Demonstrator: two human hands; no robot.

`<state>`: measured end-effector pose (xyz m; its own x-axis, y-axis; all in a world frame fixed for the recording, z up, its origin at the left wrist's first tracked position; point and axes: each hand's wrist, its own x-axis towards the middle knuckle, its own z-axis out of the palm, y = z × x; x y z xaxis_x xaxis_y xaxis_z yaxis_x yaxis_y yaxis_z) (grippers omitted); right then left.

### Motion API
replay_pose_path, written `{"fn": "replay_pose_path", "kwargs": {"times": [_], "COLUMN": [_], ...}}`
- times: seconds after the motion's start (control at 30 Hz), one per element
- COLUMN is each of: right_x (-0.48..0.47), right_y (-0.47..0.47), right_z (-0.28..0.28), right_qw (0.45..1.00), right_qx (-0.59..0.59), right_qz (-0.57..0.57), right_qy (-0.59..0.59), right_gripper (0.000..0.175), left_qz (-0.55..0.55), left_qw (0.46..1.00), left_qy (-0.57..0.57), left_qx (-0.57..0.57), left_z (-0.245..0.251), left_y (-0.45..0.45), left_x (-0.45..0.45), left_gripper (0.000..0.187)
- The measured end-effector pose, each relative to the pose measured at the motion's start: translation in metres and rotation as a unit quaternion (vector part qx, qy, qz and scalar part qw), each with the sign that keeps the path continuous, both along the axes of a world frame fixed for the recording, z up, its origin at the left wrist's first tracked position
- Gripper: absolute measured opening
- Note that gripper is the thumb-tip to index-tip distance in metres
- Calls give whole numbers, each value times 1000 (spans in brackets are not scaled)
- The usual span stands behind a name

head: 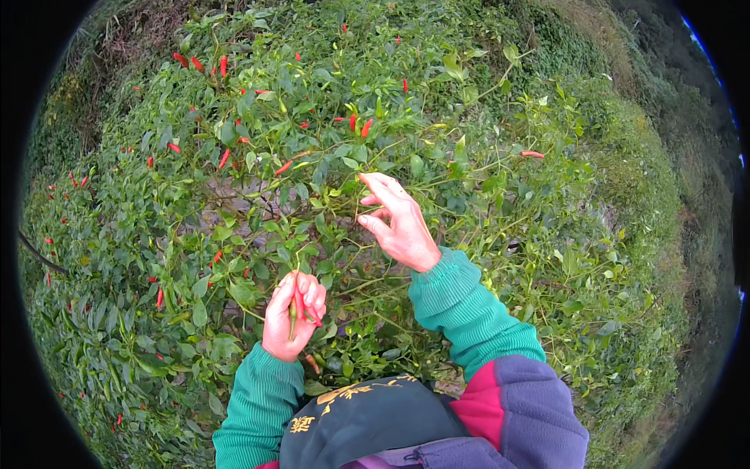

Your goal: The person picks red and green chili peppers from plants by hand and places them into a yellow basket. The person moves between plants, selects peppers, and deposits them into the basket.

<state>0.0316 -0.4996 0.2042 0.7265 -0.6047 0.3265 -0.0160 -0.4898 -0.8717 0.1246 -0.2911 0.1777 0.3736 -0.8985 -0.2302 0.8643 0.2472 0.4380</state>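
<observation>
Several picked red chili peppers with green stems lie in my left hand, whose fingers are curled around them, low over the plants. Farther forward and to the right, my right hand is among the leaves with fingers apart and nothing visible in its grasp. A thin stalk hangs by its fingertips; whether they touch it I cannot tell. Beyond that hand, two red chilies grow beside several green chilies. A longer red chili hangs left of the fingertips.
Dense chili plants surround both hands. More ripe chilies show at the upper left, and a single one at the right. A dark apron bearing writing covers my front. A dark curved hose or cable enters at the left edge.
</observation>
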Motion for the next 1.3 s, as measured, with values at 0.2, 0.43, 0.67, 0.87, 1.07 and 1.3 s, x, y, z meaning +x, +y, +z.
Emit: {"fn": "replay_pose_path", "kwargs": {"times": [0.2, 0.43, 0.67, 0.87, 1.07, 1.3], "right_x": [-101, -153, -73, 16, 91, 84], "right_y": [-58, -99, -61, -16, 16, -6], "right_z": [52, 69, 122, 102, 18, -51], "right_qw": [955, 938, 990, 954, 913, 801], "right_qx": [-52, -18, -117, -243, -274, -479], "right_qz": [-269, -337, -71, 177, 261, -4], "right_qy": [-112, -77, -44, 20, 154, 360], "right_gripper": [18, 17, 13, 11, 15, 29], "left_qz": [40, 36, 63, 99, 80, 46], "left_qw": [998, 999, 997, 994, 989, 907], "left_qy": [31, -41, -48, -55, -108, -382], "left_qx": [-27, -1, -12, -1, 66, 172], "left_z": [16, 23, 29, 33, 37, 53], "left_y": [17, 15, 16, 30, 35, 8], "left_x": [23, 27, 31, 36, 40, 93], "left_gripper": [27, 15, 19, 15, 13, 12]}}
